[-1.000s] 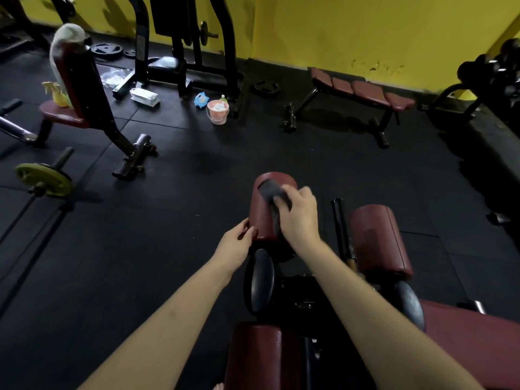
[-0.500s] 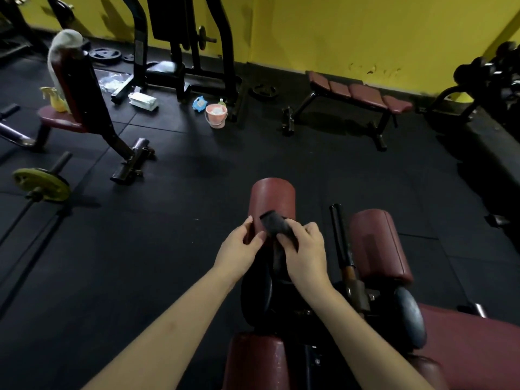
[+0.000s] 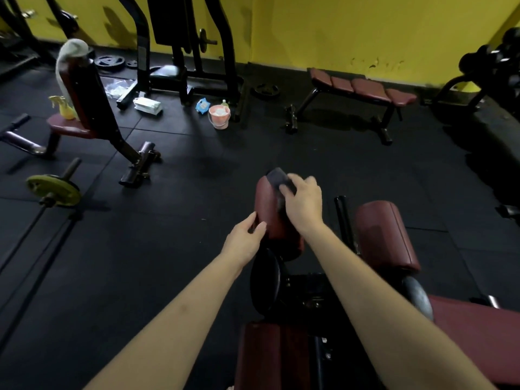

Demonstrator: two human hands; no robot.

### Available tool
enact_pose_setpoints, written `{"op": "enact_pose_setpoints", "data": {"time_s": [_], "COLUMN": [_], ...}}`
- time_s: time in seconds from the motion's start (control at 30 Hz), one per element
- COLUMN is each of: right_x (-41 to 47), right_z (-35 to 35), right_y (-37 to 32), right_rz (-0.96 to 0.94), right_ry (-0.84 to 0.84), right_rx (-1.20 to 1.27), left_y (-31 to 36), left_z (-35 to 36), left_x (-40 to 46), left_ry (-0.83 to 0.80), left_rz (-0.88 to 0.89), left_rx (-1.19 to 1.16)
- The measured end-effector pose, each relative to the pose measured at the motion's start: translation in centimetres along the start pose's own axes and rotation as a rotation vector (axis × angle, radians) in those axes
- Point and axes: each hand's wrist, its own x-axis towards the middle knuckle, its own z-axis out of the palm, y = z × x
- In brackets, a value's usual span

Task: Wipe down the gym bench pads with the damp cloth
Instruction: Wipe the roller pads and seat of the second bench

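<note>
A maroon roller pad (image 3: 268,209) stands in front of me on a gym machine. My right hand (image 3: 304,204) presses a dark cloth (image 3: 278,178) on the far top end of this pad. My left hand (image 3: 244,237) rests against the pad's near left side, fingers curled on it. A second maroon roller pad (image 3: 385,235) lies to the right. The maroon seat pad (image 3: 478,333) is at the lower right, and another maroon pad (image 3: 267,358) sits below my arms.
Black rubber floor all around. A pink bucket (image 3: 219,116) stands beyond, near a machine frame. An incline bench (image 3: 81,108) with a yellow spray bottle (image 3: 65,108) is at the left. A flat maroon bench (image 3: 363,88) sits by the yellow wall. A yellow weight plate (image 3: 53,190) lies at the left.
My right hand slid the cloth from the pad's near end back up to its far top end. My left hand stayed at the pad's near left side.
</note>
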Motion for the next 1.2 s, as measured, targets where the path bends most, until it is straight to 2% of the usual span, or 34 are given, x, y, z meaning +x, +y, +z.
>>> {"op": "enact_pose_setpoints", "data": {"time_s": [0.2, 0.3, 0.43, 0.57, 0.8, 0.97, 1.03, 1.13, 1.2], "right_x": [-9.0, -5.4, 2.1, 3.5, -5.2, -10.1, -11.0, -11.2, -11.3], "right_z": [-1.8, -1.0, 0.5, 0.8, -1.7, -5.2, -7.2, -10.8, -13.2], "right_y": [1.4, 0.7, -0.3, 0.0, 1.3, 0.3, -0.5, -1.0, -0.6], "right_rz": [-0.014, -0.023, 0.054, 0.082, 0.177, 0.127, 0.116, 0.077, 0.038], "right_ry": [-0.023, -0.016, 0.026, 0.014, -0.046, -0.175, -0.124, 0.093, 0.179], "right_rx": [0.031, 0.039, 0.041, 0.019, 0.058, 0.029, 0.101, 0.245, 0.299], "left_y": [-0.7, -0.9, -1.0, -0.2, -0.3, 1.8, 2.1, 3.4, 4.3], "left_z": [0.3, 0.4, 0.4, 0.7, 0.9, 1.2, 1.2, 1.6, 2.6], "left_x": [1.0, 1.4, 1.2, 0.6, 0.7, -2.2, -2.8, -4.6, -6.1], "left_ry": [-0.028, -0.012, -0.02, -0.001, 0.012, 0.127, 0.145, 0.168, 0.171], "left_rz": [-0.026, -0.031, -0.051, -0.06, -0.076, -0.041, 0.007, 0.085, 0.149], "left_rx": [-0.038, -0.041, -0.048, -0.03, -0.014, 0.05, 0.077, 0.086, 0.079]}}
